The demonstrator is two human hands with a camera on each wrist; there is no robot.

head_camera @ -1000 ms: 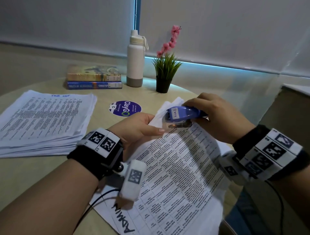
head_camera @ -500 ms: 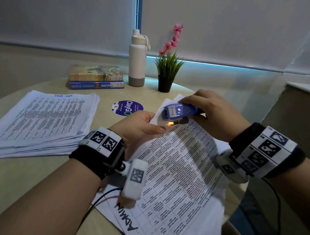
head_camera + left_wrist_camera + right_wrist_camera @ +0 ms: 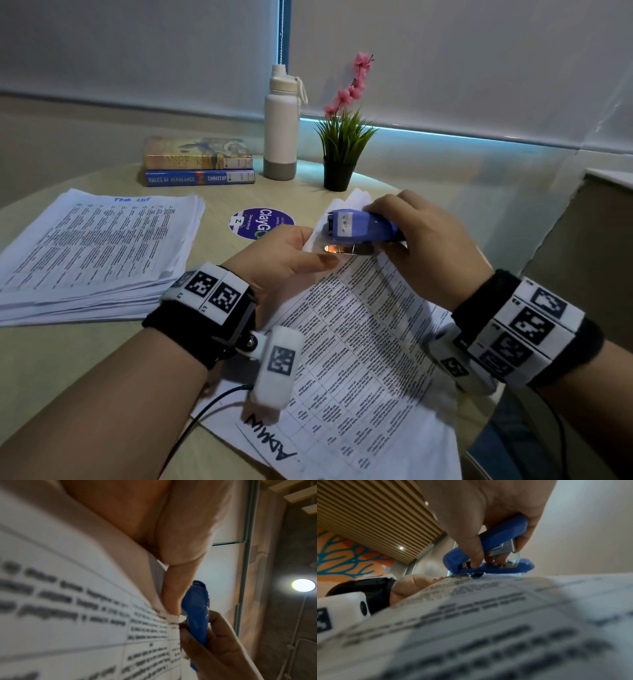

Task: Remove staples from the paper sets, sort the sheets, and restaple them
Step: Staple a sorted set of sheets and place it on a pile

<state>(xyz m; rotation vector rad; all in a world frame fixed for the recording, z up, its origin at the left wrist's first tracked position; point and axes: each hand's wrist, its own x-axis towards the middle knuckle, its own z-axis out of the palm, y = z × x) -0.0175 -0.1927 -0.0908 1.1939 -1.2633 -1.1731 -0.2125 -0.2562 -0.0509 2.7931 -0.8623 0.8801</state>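
A printed paper set [image 3: 359, 359] marked ADMIN lies on the round table in front of me, its far corner lifted. My left hand [image 3: 291, 253] pinches that corner between thumb and fingers; the left wrist view shows the thumb [image 3: 178, 588] pressed on the sheets [image 3: 85, 601]. My right hand [image 3: 424, 246] grips a small blue stapler [image 3: 359, 228] over the same corner, its metal base [image 3: 346, 249] resting on the paper. In the right wrist view the stapler [image 3: 488, 555] sits at the paper edge [image 3: 488, 601], jaws slightly apart.
A thick stack of printed sheets [image 3: 92, 250] lies at the left. At the back stand two books [image 3: 198, 164], a white bottle [image 3: 281, 130] and a potted plant [image 3: 342, 150]. A purple round sticker [image 3: 253, 222] is on the table [image 3: 68, 359].
Both hands and the paper corner have risen slightly and shifted a little left, with the stapler staying at the corner. The grips are unchanged.
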